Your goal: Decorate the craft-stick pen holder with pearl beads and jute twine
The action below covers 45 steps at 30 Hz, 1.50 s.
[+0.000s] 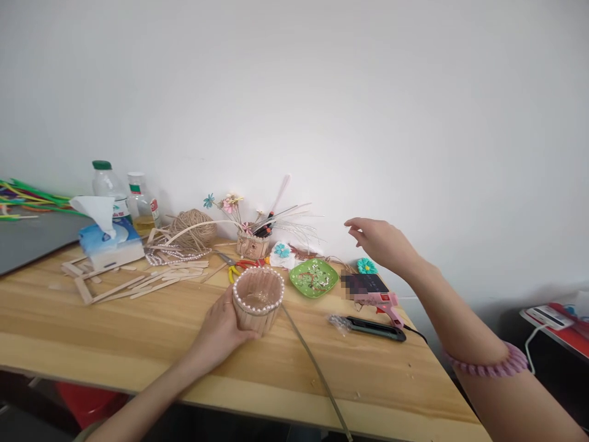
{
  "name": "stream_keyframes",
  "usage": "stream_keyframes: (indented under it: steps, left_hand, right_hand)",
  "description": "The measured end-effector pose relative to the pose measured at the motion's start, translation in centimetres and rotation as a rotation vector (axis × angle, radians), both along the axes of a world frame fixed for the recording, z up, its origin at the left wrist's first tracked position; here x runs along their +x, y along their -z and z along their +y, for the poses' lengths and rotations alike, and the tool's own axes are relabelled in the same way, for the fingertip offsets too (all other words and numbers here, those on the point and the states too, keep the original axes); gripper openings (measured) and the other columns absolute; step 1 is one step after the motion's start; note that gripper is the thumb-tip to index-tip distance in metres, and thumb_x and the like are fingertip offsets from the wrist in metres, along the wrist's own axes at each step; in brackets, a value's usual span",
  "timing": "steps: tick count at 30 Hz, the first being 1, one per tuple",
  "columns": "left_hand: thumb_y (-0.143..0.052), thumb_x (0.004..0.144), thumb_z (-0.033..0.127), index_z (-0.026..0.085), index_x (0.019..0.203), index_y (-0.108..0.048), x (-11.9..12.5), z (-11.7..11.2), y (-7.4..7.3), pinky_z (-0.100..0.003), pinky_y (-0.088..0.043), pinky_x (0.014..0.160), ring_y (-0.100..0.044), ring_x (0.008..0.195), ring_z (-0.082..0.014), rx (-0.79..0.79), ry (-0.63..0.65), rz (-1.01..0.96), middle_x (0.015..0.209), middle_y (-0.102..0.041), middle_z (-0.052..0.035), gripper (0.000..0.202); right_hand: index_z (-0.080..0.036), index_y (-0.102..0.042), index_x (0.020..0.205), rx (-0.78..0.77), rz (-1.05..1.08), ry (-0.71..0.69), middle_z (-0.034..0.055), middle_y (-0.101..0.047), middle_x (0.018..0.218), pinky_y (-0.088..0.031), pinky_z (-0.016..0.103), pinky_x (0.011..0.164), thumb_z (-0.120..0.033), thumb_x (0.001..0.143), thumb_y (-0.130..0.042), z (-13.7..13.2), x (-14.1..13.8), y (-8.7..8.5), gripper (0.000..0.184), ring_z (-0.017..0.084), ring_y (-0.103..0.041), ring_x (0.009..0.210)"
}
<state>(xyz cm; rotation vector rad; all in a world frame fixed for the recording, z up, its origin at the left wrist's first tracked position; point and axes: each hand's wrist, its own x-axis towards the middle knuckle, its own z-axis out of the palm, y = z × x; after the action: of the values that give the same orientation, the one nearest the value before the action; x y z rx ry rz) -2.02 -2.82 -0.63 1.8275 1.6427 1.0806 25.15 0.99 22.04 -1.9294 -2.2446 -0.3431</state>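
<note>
My left hand point(219, 331) is wrapped around a small cup of upright wooden sticks point(258, 316), its rim trimmed with white pearl beads. The cup's opening tilts toward me, and clear, shiny material shows inside at the bottom. From its right side a thin olive strip point(313, 362) runs down past the table's front edge. Raised over the table's right side, my right hand point(375, 239) has loosely bent fingers with a gap at the thumb, and I see nothing in them. Below it lie a pink glue gun point(389, 304) and a turquoise flower point(367, 266).
A green dish point(313, 278) holds small beads. A utility knife point(377, 328), pliers point(234, 270), loose wooden sticks point(151, 283), twine point(193, 228), a tissue pack point(110, 242) and bottles point(142, 205) are spread around. A decorated pot point(253, 244) stands near the wall.
</note>
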Motion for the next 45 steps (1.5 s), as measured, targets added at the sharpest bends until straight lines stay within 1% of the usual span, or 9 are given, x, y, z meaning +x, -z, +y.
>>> stream_keyframes:
  steps: [5, 9, 15, 23, 27, 31, 38, 42, 45]
  left_hand:
    - [-0.072, 0.057, 0.027, 0.006, 0.137, -0.025, -1.9, -1.2, 0.9, -0.051, -0.03, 0.107, -0.037, 0.13, -0.0368, -0.019, 0.039, 0.019, 0.14, -0.039, -0.0263, 0.095]
    - [-0.059, 0.073, 0.035, 0.013, 0.133, -0.035, -4.3, -2.2, 0.6, -0.053, -0.035, 0.103, -0.046, 0.124, -0.0319, 0.097, -0.017, -0.045, 0.132, -0.051, -0.0195, 0.069]
    - [-0.061, 0.073, 0.044, 0.022, 0.072, -0.071, -5.9, -4.3, -3.1, -0.032, -0.056, 0.074, -0.069, 0.077, -0.022, 0.219, -0.073, -0.165, 0.08, -0.073, -0.0036, 0.024]
    - [-0.05, 0.087, 0.018, 0.025, 0.096, -0.069, -1.6, -9.2, -6.1, -0.012, -0.051, 0.051, -0.061, 0.044, -0.007, 0.467, 0.318, -0.152, 0.05, -0.063, 0.0083, 0.022]
    - [-0.046, 0.091, 0.017, 0.017, 0.101, -0.064, 1.6, -9.8, -6.6, -0.015, -0.051, 0.052, -0.062, 0.049, -0.0089, 0.819, 0.448, -0.033, 0.06, -0.068, 0.0012, 0.021]
    - [-0.046, 0.089, 0.008, 0.011, 0.097, -0.064, 4.5, -9.7, -6.5, -0.021, -0.053, 0.055, -0.066, 0.059, -0.014, 1.001, 0.433, 0.058, 0.07, -0.072, -0.007, 0.02]
    - [-0.05, 0.088, 0.01, 0.013, 0.091, -0.063, 6.5, -9.9, -5.8, -0.018, -0.049, 0.048, -0.059, 0.05, -0.0104, 0.938, 0.606, -0.06, 0.06, -0.068, -0.0028, 0.014]
    - [-0.047, 0.092, 0.03, 0.017, 0.088, -0.065, 6.3, -10.0, -6.1, -0.016, -0.05, 0.053, -0.061, 0.053, -0.0095, 0.721, 0.722, -0.233, 0.062, -0.068, -0.0021, 0.023]
    - [-0.043, 0.093, 0.036, 0.018, 0.085, -0.064, 6.3, -10.0, -6.3, -0.016, -0.049, 0.053, -0.061, 0.053, -0.0092, 0.643, 0.7, -0.255, 0.06, -0.067, -0.0009, 0.028]
  right_hand:
    - [-0.012, -0.059, 0.112, 0.118, -0.033, -0.084, 0.0087, -0.068, 0.097, -0.044, 0.029, 0.069, -0.009, 0.086, -0.034, -1.9, 2.2, 0.9, 0.036, 0.021, -0.063, 0.086]
    - [-0.011, -0.061, 0.101, 0.198, -0.147, -0.063, 0.0082, -0.067, 0.083, -0.041, 0.028, 0.058, -0.007, 0.084, -0.034, -2.6, 3.7, 1.0, 0.033, 0.019, -0.062, 0.069]
    - [-0.017, -0.059, 0.076, 0.195, -0.236, -0.028, 0.0032, -0.063, 0.06, -0.029, 0.025, 0.049, -0.031, 0.091, -0.042, -4.3, 3.4, 1.2, 0.027, 0.018, -0.054, 0.051]
    - [-0.02, -0.049, 0.062, 0.089, -0.144, -0.142, 0.003, -0.059, 0.053, -0.023, 0.026, 0.047, -0.038, 0.095, -0.034, -10.3, 0.4, 6.8, 0.04, 0.017, -0.053, 0.047]
    - [-0.019, -0.052, 0.072, -0.162, 0.237, -0.317, 0.0028, -0.061, 0.063, -0.035, 0.024, 0.052, -0.026, 0.095, -0.032, -14.0, -2.0, 10.3, 0.031, 0.014, -0.056, 0.055]
    - [-0.02, -0.056, 0.081, -0.429, 0.721, -0.281, 0.002, -0.064, 0.072, -0.044, 0.024, 0.062, -0.033, 0.092, -0.043, -16.1, -3.6, 11.9, 0.021, 0.015, -0.061, 0.067]
    - [-0.022, -0.048, 0.114, -0.732, 1.45, -0.241, -0.0042, -0.053, 0.07, -0.046, 0.023, 0.063, -0.046, 0.075, -0.069, -16.7, -3.4, 13.3, 0.05, 0.009, -0.056, 0.061]
    - [-0.023, -0.047, 0.117, -0.937, 1.608, -0.306, -0.0068, -0.05, 0.066, -0.041, 0.017, 0.051, -0.04, 0.064, -0.08, -16.0, -3.1, 14.3, 0.065, 0.005, -0.049, 0.052]
    - [-0.023, -0.044, 0.122, -0.897, 1.628, -0.353, -0.0074, -0.049, 0.063, -0.039, 0.016, 0.048, -0.043, 0.064, -0.079, -15.7, -3.2, 14.7, 0.071, 0.005, -0.045, 0.05]
